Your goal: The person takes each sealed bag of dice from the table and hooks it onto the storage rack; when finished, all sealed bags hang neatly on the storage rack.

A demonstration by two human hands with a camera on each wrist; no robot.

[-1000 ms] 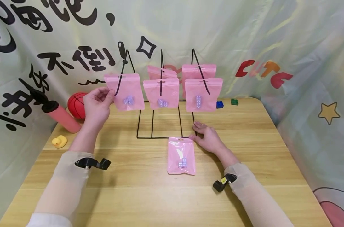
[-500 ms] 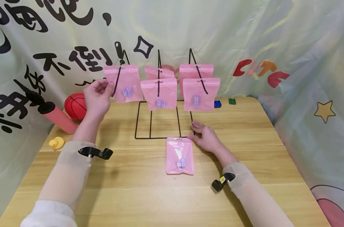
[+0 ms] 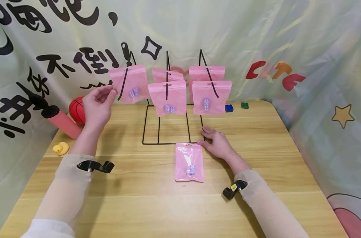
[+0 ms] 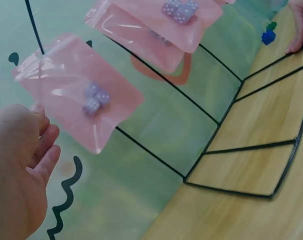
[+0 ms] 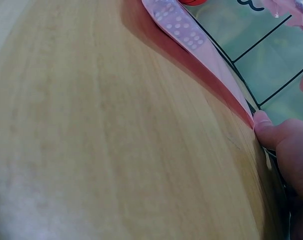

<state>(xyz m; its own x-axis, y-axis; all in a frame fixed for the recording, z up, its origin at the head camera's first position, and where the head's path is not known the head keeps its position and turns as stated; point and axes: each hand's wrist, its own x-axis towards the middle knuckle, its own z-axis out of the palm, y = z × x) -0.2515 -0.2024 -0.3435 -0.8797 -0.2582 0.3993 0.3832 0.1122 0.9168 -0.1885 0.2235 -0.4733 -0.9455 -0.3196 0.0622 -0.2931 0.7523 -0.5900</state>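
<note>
My left hand (image 3: 98,107) is at the left edge of a pink zip bag (image 3: 130,82) that hangs on the left hook of a black wire rack (image 3: 161,144). The bag tilts, and several pale purple dice (image 4: 95,100) show through it. In the left wrist view its fingers are loosely bent, the fingertips right at the bag's edge. My right hand (image 3: 217,142) rests at the rack's front right corner, thumb beside the top of another pink zip bag (image 3: 189,162) lying on the table. In the right wrist view that bag appears edge-on beside the thumb (image 5: 266,129).
Pink bags hang on the middle (image 3: 168,96) and right (image 3: 211,96) hooks, with more behind them. A red ball (image 3: 77,110), a pink hand pump (image 3: 62,122) and a yellow duck (image 3: 60,148) stand left. Blue (image 3: 229,108) and green (image 3: 244,105) bricks lie behind the rack.
The left bag has moved back along its hook and now tilts, its right side higher. My left hand moved up with it, then slightly left, easing its pinch. The right hand stays.
</note>
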